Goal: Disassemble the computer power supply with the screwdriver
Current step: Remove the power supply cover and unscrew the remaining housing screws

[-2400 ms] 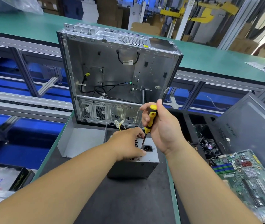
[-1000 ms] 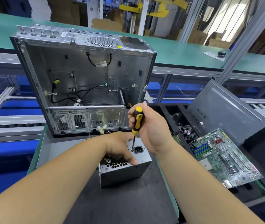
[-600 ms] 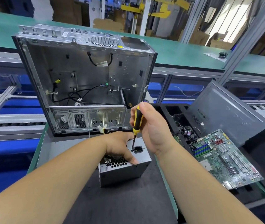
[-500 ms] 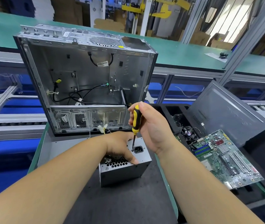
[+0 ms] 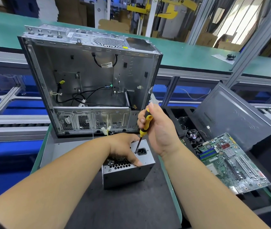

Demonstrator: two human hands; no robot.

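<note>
Atop power supply (image 5: 128,176): screwdriver (image 5: 144,128) (upright)

The left hand (image 5: 123,148) hides part of the power supply's (image 5: 128,172) top.

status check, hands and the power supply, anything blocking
Right hand grips screwdriver, tip at a screw beside the power socket. Left hand steadies power supply. Nothing blocking.
</note>
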